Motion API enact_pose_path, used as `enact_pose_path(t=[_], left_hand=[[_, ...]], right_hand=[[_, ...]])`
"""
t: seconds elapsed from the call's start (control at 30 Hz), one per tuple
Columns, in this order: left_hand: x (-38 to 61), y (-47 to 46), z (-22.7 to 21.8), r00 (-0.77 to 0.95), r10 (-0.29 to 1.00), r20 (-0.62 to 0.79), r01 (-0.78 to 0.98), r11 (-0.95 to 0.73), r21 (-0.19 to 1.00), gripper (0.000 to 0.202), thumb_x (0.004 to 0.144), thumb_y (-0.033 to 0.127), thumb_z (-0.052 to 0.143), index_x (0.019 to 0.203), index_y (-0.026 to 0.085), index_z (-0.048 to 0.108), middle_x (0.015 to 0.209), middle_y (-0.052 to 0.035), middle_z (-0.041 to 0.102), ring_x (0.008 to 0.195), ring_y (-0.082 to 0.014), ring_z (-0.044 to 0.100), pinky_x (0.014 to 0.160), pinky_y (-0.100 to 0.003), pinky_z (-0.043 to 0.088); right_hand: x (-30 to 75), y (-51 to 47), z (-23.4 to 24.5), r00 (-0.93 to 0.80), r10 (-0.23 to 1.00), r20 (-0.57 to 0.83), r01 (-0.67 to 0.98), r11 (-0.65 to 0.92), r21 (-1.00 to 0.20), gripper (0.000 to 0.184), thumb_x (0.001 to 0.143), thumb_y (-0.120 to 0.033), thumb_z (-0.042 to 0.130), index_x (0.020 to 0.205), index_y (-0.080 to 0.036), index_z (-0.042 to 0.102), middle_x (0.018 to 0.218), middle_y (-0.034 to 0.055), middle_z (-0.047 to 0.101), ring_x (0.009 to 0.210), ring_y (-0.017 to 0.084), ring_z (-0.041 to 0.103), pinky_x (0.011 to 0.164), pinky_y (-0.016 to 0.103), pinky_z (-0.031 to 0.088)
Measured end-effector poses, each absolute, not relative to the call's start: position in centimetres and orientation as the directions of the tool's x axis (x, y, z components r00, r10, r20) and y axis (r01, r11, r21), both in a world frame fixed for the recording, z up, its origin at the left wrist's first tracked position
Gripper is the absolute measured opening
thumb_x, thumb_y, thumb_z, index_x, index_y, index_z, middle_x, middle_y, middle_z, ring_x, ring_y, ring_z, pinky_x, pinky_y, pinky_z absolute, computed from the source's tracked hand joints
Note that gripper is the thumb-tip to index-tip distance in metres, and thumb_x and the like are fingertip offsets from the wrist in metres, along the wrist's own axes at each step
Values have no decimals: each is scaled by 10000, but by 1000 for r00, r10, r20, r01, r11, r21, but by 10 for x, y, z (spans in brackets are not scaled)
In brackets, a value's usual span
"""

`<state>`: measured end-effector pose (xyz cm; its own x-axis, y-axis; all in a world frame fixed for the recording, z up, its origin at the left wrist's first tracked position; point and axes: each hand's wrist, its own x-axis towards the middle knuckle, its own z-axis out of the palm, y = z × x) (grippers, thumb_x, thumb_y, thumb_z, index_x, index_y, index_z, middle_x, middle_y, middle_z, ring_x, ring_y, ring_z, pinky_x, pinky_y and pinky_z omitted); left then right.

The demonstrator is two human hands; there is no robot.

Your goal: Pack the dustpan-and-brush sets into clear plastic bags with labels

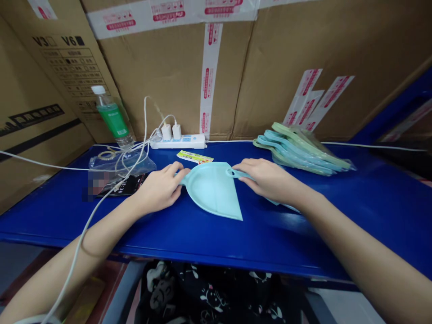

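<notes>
Now, dustpan handle (184,180) within left fingers (181,174).

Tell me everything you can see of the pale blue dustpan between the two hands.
The pale blue dustpan looks like smooth plastic: a shallow tray with a raised, curved rim and a straight front edge. It faces open side up over the blue table, straight edge toward the right. The left hand grips its handle, hiding most of it. A looped blue handle in the right hand overlaps the straight edge; whether they touch is unclear.
</notes>
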<state>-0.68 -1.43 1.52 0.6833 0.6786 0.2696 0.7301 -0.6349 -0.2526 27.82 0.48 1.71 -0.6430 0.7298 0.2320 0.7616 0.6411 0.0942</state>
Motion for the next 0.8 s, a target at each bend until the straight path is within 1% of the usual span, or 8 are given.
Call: enact_pose_path(t=[0.1, 0.17, 0.27, 0.33, 0.43, 0.57, 0.7, 0.8], left_hand=[[-8, -12, 15, 675, 707, 213, 733, -608, -304, 309, 863, 128, 437, 1148, 138, 559, 1028, -107, 597, 892, -217, 611, 641, -297, 544], [-7, -11, 14, 692, 691, 210, 718, -628, -299, 309, 892, 142, 427, 1175, 155, 553, 1036, -97, 598, 898, -209, 611, 653, -295, 546], [-6, -13, 14, 732, 644, 224, 681, -686, -254, 303, 937, 175, 405, 1209, 171, 539, 1050, -86, 596, 907, -191, 611, 692, -289, 545], [-6, -15, 14, 759, 608, 234, 650, -729, -215, 293, 949, 197, 416, 1212, 167, 539, 1045, -82, 593, 909, -185, 613, 713, -284, 539], [-5, -17, 13, 785, 571, 240, 613, -773, -166, 286, 947, 221, 449, 1212, 168, 543, 1050, -80, 593, 931, -188, 613, 723, -280, 531], [-5, -19, 11, 802, 545, 245, 580, -808, -100, 272, 942, 218, 465, 1196, 176, 553, 1087, -82, 601, 956, -192, 614, 728, -282, 527], [-3, -19, 11, 794, 545, 270, 574, -818, -34, 283, 956, 247, 452, 1215, 169, 535, 1104, -85, 615, 989, -186, 606, 795, -286, 519], [-2, -19, 14, 779, 560, 283, 601, -795, -81, 308, 975, 327, 420, 1194, 155, 554, 1054, -88, 637, 984, -203, 593, 823, -314, 512]], right_hand=[[266, -2, 14, -679, 695, 238, 726, 683, 76, 299, 878, -115, 471, 1113, -154, 651, 1013, 120, 692, 823, 230, 655, 728, 340, 482], [259, -4, 11, -699, 672, 246, 702, 710, 57, 330, 884, -115, 479, 1173, -174, 627, 1063, 110, 690, 849, 232, 658, 750, 354, 487], [252, -7, 5, -725, 629, 281, 658, 753, 11, 330, 904, -139, 486, 1203, -204, 608, 1079, 88, 696, 932, 238, 653, 797, 375, 492], [248, -9, 1, -743, 586, 323, 613, 790, -24, 320, 906, -146, 501, 1205, -200, 601, 1066, 82, 703, 959, 235, 652, 807, 370, 497], [244, -13, -3, -762, 520, 386, 540, 839, -64, 308, 897, -150, 534, 1197, -183, 598, 1045, 80, 709, 947, 231, 661, 796, 358, 507], [239, -16, -7, -752, 486, 446, 487, 865, -121, 272, 926, -169, 495, 1178, -186, 596, 1032, 74, 713, 931, 217, 668, 780, 347, 522], [239, -16, -5, -750, 504, 428, 473, 862, -184, 276, 944, -188, 459, 1186, -197, 592, 1058, 76, 707, 952, 210, 664, 796, 355, 530], [246, -14, 2, -775, 524, 355, 477, 852, -215, 329, 935, -254, 495, 1254, -207, 560, 1181, 98, 667, 1082, 235, 616, 903, 414, 500]])
